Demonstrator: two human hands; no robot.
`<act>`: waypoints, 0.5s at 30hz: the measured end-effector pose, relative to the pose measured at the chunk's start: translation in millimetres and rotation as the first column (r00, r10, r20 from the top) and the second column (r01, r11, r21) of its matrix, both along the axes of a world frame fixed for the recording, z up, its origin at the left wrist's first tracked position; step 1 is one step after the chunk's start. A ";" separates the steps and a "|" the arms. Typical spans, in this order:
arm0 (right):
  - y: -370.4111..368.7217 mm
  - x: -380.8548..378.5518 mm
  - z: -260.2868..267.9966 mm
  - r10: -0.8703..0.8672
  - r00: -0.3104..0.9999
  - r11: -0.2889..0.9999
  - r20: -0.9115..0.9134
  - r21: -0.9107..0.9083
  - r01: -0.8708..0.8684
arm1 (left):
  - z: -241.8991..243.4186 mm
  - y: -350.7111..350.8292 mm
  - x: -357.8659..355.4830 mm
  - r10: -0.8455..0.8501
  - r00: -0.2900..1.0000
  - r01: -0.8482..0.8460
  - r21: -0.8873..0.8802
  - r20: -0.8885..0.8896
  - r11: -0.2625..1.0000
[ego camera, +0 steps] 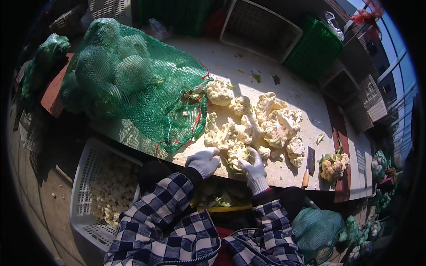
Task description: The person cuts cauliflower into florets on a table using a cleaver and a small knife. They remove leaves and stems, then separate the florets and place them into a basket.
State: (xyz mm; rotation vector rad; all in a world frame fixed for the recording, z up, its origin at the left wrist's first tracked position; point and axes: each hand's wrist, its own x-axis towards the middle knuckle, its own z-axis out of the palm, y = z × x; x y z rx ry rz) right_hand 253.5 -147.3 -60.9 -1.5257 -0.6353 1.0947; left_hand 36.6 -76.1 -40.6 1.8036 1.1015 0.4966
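Observation:
My right hand, in a white knit glove, has its thumb and fingers around the edge of a cauliflower piece with some green leaf, at the table's near edge. My left hand, also gloved, is curled just left of that piece and apart from it; whether anything is inside its fingers is hidden. Beyond both hands lies a pile of cut cauliflower pieces. Right of the pile rests a cleaver with a wooden handle, and farther right a yellowish cauliflower head.
A green mesh sack of cauliflower heads covers the table's left side. Below left stands a white plastic crate of small florets. A yellow-rimmed bin with leaf scraps sits under the table edge. Crates stand at the back.

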 end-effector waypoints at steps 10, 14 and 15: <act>-0.1 6.0 -6.4 -0.189 0.811 0.975 0.553 0.003 0.224 | -3.0 -0.4 1.9 0.053 0.998 -0.054 -0.061 -0.018 0.997; 0.4 16.6 -8.3 -0.242 0.802 0.967 0.545 0.067 0.246 | -0.4 -0.2 7.0 -0.030 0.997 0.030 0.011 -0.069 0.999; 1.3 18.5 -8.7 -0.258 0.816 0.965 0.518 0.093 0.246 | 0.6 -1.4 8.9 -0.066 0.995 0.067 0.015 -0.069 0.998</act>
